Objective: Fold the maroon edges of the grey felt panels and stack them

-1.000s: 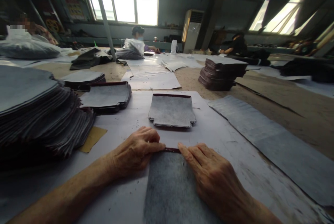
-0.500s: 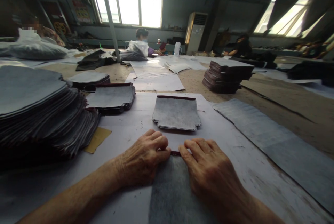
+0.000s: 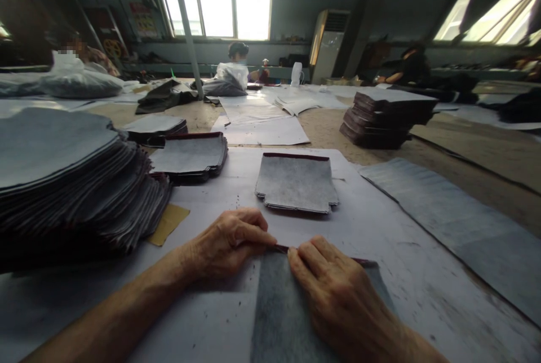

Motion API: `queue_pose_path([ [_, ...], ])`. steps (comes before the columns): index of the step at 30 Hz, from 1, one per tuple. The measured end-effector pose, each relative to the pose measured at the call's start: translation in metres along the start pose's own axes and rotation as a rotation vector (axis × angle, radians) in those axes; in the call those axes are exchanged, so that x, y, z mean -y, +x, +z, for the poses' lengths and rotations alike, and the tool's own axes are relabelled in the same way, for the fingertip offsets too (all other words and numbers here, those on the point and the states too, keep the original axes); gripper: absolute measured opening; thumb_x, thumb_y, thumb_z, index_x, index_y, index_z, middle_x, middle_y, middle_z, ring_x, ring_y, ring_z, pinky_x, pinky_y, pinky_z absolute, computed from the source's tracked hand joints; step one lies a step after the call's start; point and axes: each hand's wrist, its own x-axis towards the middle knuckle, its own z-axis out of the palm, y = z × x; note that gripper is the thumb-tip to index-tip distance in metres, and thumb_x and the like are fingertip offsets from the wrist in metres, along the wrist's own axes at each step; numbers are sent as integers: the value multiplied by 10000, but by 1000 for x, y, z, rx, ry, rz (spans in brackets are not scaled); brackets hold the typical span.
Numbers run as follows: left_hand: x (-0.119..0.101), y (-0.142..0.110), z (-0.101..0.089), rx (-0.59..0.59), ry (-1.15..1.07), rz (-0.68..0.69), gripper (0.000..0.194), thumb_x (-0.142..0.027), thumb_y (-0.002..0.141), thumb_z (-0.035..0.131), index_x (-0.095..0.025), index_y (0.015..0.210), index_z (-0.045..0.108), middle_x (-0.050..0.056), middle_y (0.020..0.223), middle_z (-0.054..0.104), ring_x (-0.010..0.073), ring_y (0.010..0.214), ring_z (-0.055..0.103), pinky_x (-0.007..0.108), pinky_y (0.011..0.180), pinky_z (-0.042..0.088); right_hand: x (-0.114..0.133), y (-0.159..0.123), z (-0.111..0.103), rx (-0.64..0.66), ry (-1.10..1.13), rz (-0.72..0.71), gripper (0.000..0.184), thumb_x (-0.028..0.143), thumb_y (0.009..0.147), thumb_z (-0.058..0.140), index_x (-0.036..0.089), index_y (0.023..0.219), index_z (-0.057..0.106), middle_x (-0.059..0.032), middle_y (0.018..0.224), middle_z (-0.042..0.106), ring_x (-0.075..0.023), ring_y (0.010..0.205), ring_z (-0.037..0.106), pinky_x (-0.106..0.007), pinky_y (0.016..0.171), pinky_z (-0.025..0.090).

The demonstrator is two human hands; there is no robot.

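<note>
A grey-backed fabric piece (image 3: 276, 309) lies in front of me on white sheeting, with a narrow dark red folded strip along its far edge. My left hand (image 3: 230, 242) is closed at that edge's left corner, thumb and forefinger pinching the fold. Over the same edge, further right, sits my right hand (image 3: 338, 284), its fingers curled and pressed together on the fold. The palm hides much of the piece's right side. Just beyond my hands rests a small pile of similar pieces (image 3: 296, 182), the top one with a dark red far edge.
A tall stack of grey-backed pieces (image 3: 54, 149) stands at left, beside a lower pile (image 3: 190, 154) and a tan scrap (image 3: 169, 225). Dark bundles (image 3: 380, 120) are stacked at back right. A long grey sheet (image 3: 448, 228) lies at right. People sit across the table.
My right hand has shifted right along the fold, and the red edge now shows beyond it. My left forefinger has straightened along the corner. The whole view has swung slightly left.
</note>
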Motion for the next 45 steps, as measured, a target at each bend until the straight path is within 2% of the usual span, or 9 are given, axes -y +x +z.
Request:
queue_pose_path([
  [5, -2, -1, 0, 14, 123, 64, 265, -66, 801, 455, -154, 919, 675, 54, 805, 598, 130, 745, 532, 262, 686, 456, -1, -1, 1, -28, 15, 30, 299, -18, 735, 355, 73, 867, 608, -92, 774, 557, -192, 718, 483, -337, 643, 494],
  [8, -3, 0, 0, 45, 158, 69, 272, -66, 799, 447, -163, 925, 667, 51, 803, 590, 134, 748, 519, 271, 699, 447, -2, 0, 0, -51, -11, 8, 358, -15, 762, 332, 45, 1004, 589, -115, 840, 580, -199, 778, 496, -346, 695, 492],
  [10, -5, -1, 0, 59, 169, 76, 273, -66, 802, 445, -166, 932, 664, 49, 809, 585, 134, 753, 517, 279, 716, 437, -2, 2, -2, 0, 2, 11, 375, -4, 771, 357, 52, 1075, 570, -112, 874, 582, -196, 788, 492, -343, 704, 486],
  [14, -9, -1, -4, 98, 216, 117, 280, -49, 774, 451, -177, 895, 668, 40, 787, 581, 138, 731, 512, 308, 717, 409, -3, 3, -2, 135, 64, 48, 367, 10, 749, 432, 100, 1071, 584, -74, 867, 566, -181, 755, 463, -315, 673, 467],
  [20, -10, -3, -17, -25, 149, 74, 259, -62, 765, 455, -171, 810, 686, 33, 736, 580, 116, 673, 523, 273, 661, 412, -5, 2, -1, 161, 96, 97, 440, -5, 715, 422, 117, 1113, 563, -81, 906, 550, -195, 819, 441, -326, 715, 448],
  [25, -11, -5, -17, 164, 103, -38, 208, -104, 755, 505, -184, 786, 694, -4, 640, 565, 94, 612, 520, 230, 618, 409, -7, 4, -2, 179, 139, 124, 497, 8, 741, 403, 144, 1207, 513, -91, 927, 528, -206, 867, 428, -339, 736, 439],
  [31, -9, -3, -15, 200, 51, -77, 194, -107, 758, 502, -166, 737, 685, -16, 615, 550, 75, 575, 513, 198, 591, 409, -9, 7, -3, 256, 156, 147, 575, 8, 723, 397, 225, 1249, 481, -76, 896, 485, -198, 846, 419, -316, 690, 423],
  [41, -8, -1, -14, 186, 43, -72, 198, -84, 726, 488, -161, 676, 663, -16, 602, 551, 81, 570, 507, 203, 581, 405, -7, 11, -3, 245, 67, 132, 632, 6, 679, 398, 281, 1241, 492, -67, 843, 474, -185, 774, 432, -285, 612, 408],
  [45, -9, 0, -14, 184, 41, -82, 186, -81, 715, 500, -159, 656, 658, -16, 603, 555, 84, 571, 506, 211, 589, 406, -6, 7, -2, 150, 57, 115, 631, -2, 699, 387, 313, 1235, 498, -55, 815, 493, -177, 747, 453, -287, 596, 430],
])
